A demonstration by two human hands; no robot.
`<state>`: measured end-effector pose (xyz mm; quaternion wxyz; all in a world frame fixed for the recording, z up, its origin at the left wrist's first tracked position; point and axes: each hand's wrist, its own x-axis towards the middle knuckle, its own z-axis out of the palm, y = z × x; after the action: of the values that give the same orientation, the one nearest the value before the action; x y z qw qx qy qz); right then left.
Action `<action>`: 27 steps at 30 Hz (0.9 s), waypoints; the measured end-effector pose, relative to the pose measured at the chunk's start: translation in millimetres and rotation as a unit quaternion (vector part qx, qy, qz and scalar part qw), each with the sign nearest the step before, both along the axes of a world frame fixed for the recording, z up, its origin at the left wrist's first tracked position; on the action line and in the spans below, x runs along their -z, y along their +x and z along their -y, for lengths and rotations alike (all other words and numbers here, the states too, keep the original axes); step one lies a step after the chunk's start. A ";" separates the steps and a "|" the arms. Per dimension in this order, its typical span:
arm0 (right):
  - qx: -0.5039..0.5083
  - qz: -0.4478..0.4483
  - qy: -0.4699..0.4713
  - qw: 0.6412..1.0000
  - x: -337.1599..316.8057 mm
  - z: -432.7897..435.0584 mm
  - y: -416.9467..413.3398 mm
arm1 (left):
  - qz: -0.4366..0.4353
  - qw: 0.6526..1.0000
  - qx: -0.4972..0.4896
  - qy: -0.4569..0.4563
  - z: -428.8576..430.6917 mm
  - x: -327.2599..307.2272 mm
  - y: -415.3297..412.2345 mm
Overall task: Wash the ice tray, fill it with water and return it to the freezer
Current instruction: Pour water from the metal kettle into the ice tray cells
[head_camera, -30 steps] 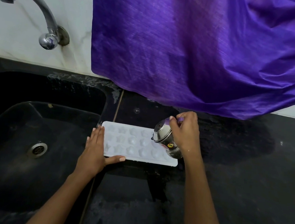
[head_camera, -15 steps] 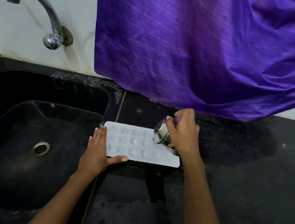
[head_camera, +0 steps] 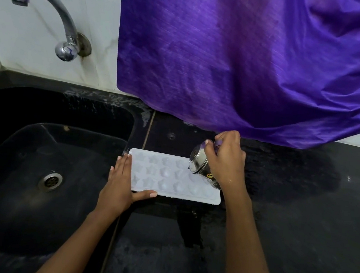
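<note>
On the black stone tabletop beside the sink, the white plastic ice tray lay flat; the left hand, fingers together, steadied it while the right hand clasped the tilted steel cup. Slow, even pouring would suit best.

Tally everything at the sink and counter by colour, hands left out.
White: 1, the ice tray
Steel: 3, the tumbler, the tap, the sink drain
Purple: 1, the hanging cloth
Black: 2, the sink, the counter
Total: 7
</note>
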<state>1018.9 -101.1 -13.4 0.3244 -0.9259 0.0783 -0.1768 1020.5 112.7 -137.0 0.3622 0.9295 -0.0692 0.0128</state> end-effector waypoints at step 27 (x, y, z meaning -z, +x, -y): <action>-0.024 -0.041 0.028 0.998 2.7 -21.6 11.8 | 0.003 1.000 -0.002 0.022 0.8 -2.0 -0.9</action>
<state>1030.7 -79.5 -16.1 0.3505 -0.9248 0.0740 -0.1285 1019.6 111.9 -135.0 0.3409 0.9374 -0.0693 0.0149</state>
